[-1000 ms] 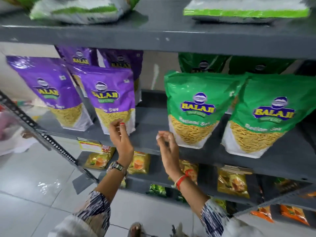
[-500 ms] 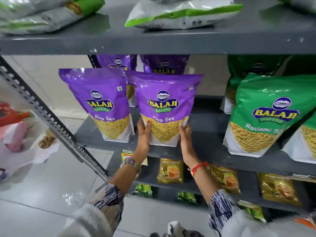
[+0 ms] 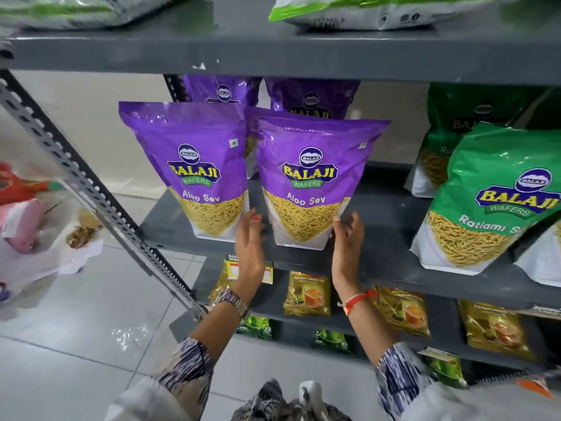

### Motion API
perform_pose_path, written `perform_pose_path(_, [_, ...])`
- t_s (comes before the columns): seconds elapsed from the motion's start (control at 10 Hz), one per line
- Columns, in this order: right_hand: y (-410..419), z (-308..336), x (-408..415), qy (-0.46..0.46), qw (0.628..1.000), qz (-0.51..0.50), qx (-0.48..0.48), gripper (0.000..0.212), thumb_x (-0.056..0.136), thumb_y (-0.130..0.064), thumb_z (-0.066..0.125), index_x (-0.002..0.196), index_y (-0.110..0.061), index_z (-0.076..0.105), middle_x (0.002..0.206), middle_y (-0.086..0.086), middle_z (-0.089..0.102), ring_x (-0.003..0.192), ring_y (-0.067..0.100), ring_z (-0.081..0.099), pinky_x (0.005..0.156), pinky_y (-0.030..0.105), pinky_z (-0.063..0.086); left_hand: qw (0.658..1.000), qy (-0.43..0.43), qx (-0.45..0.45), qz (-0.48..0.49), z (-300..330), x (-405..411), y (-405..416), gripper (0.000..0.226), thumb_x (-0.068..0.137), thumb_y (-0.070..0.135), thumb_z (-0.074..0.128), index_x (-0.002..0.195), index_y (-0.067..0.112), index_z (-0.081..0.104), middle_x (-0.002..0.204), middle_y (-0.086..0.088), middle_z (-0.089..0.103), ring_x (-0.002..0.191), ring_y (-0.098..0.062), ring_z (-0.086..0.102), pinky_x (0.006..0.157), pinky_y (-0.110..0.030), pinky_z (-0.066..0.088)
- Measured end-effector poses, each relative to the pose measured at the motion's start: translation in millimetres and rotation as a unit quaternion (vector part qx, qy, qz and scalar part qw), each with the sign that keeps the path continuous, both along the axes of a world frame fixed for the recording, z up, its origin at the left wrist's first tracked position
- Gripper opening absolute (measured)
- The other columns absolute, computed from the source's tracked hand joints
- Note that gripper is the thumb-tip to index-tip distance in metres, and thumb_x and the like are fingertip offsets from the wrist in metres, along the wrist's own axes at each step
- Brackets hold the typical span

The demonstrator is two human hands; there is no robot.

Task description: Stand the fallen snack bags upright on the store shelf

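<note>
A purple Aloo Sev bag (image 3: 312, 165) stands upright near the front edge of the grey middle shelf (image 3: 382, 226). My left hand (image 3: 250, 241) is at its lower left side and my right hand (image 3: 347, 238) at its lower right corner. The fingers of both are loose and apart, the right fingertips just touching the bag. A second purple bag (image 3: 188, 159) stands upright just to its left, and two more stand behind them. Green Ratlami Sev bags (image 3: 498, 208) stand at the right. On the shelf above, white-and-green bags (image 3: 364, 10) lie flat.
A slanted perforated metal post (image 3: 91, 192) crosses the left side. Tea packets (image 3: 308, 294) fill the lower shelf below my wrists. Pink and red bags with paper (image 3: 21, 220) lie on the tiled floor at the left.
My view and both hands moved left from the green bags to the purple bag. The hands pressed its two sides, and now they have loosened their hold.
</note>
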State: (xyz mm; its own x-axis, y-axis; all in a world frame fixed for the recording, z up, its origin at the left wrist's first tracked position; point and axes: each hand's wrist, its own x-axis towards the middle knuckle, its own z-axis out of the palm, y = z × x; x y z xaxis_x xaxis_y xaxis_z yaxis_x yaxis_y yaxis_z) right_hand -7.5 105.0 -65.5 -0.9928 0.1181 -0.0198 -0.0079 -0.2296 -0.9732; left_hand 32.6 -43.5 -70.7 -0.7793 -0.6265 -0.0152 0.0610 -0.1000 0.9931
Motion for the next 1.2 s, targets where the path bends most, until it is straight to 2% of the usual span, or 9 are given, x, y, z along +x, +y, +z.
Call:
perform_pose_path(0.1, [-13.8,-0.3,22.5,0.081,0.994,-0.065,0.016,0.028,0.086,-0.025,0.059,0.112,-0.023,0.048,0.118,0.008,0.051,0.102,0.006,0.053,0.078,0.011,0.047,0.984,0.064,-0.052,0.157,4.5,23.9,-23.0,0.018,0.089,0.012,0.041,0.1,0.011,0.055,0.089,0.004,0.055,0.078,0.003,0.053,0.074,-0.024,0.044])
perform_pose_path(0.2, [-43.8,-1.9,34.9,0.134,0.989,0.031,0.054,0.023,0.083,-0.032,0.056,0.104,-0.021,0.055,0.109,0.013,0.058,0.099,0.018,0.058,0.081,0.024,0.05,0.964,0.078,-0.057,0.247,6.3,28.0,-69.8,0.019,0.087,0.013,0.041,0.103,0.007,0.048,0.095,0.001,0.049,0.085,0.002,0.048,0.079,-0.012,0.039])
perform_pose_path(0.4, [-112.4,14.5,31.1,0.078,0.962,0.245,0.091,0.037,0.085,-0.032,0.055,0.12,-0.02,0.049,0.126,0.004,0.055,0.113,0.012,0.053,0.095,0.02,0.044,0.986,0.022,-0.043,0.161,14.2,8.6,-135.7,0.046,0.095,0.029,0.033,0.139,0.015,0.03,0.148,-0.012,0.033,0.134,-0.021,0.034,0.107,-0.027,0.028])
perform_pose_path(0.5, [-132.8,26.0,20.4,0.013,0.963,0.251,0.102,0.062,0.088,-0.035,0.054,0.142,-0.019,0.027,0.151,0.007,0.034,0.137,0.021,0.033,0.113,0.035,0.028,0.994,-0.013,-0.003,0.108,19.7,0.7,-140.3,0.045,0.093,0.044,0.033,0.135,0.031,0.031,0.145,-0.01,0.039,0.127,-0.026,0.044,0.106,-0.043,0.037])
perform_pose_path(0.6, [-138.5,28.7,13.2,-0.001,0.963,0.252,0.095,0.056,0.093,-0.027,0.048,0.142,-0.013,0.026,0.149,0.009,0.036,0.134,0.018,0.035,0.099,0.021,0.028,0.997,-0.016,-0.008,0.069,17.4,0.9,-135.9,0.033,0.091,0.048,0.033,0.12,0.035,0.04,0.137,-0.012,0.05,0.124,-0.034,0.049,0.106,-0.054,0.039])
perform_pose_path(0.8, [-140.4,20.4,12.3,0.022,0.969,0.227,0.095,0.04,0.094,-0.024,0.047,0.13,-0.007,0.043,0.113,-0.001,0.052,0.104,0.008,0.047,0.07,-0.003,0.036,0.999,-0.006,0.009,0.045,19.5,-0.3,-134.3,0.041,0.092,0.042,0.037,0.129,0.024,0.037,0.139,-0.025,0.042,0.129,-0.052,0.032,0.096,-0.062,0.037])
perform_pose_path(0.9, [-141.8,20.6,15.0,0.012,0.967,0.235,0.097,0.049,0.093,-0.032,0.048,0.135,-0.011,0.038,0.129,-0.002,0.05,0.118,0.012,0.047,0.094,0.013,0.038,1.0,-0.008,0.0,0.029,20.3,3.7,-132.4,0.049,0.087,0.048,0.04,0.131,0.028,0.036,0.14,-0.019,0.042,0.129,-0.045,0.039,0.101,-0.065,0.033])
perform_pose_path(1.0, [-137.5,17.5,15.4,-0.004,0.963,0.251,0.103,0.057,0.092,-0.036,0.048,0.141,-0.014,0.03,0.144,0.001,0.041,0.131,0.016,0.039,0.105,0.027,0.031,0.999,-0.011,-0.014,0.03,23.7,7.0,-127.4,0.049,0.089,0.046,0.039,0.135,0.032,0.032,0.143,-0.005,0.043,0.128,-0.026,0.046,0.103,-0.057,0.04])
perform_pose_path(1.2, [-86.9,19.9,49.0,0.02,0.974,0.2,0.102,0.052,0.092,-0.025,0.05,0.14,-0.014,0.032,0.149,0.006,0.036,0.133,0.011,0.035,0.115,0.034,0.03,0.986,0.034,-0.138,0.082,12.1,17.9,-79.7,0.064,0.093,0.035,0.037,0.147,0.017,0.008,0.157,0.0,0.01,0.144,-0.011,0.013,0.117,-0.024,0.019])
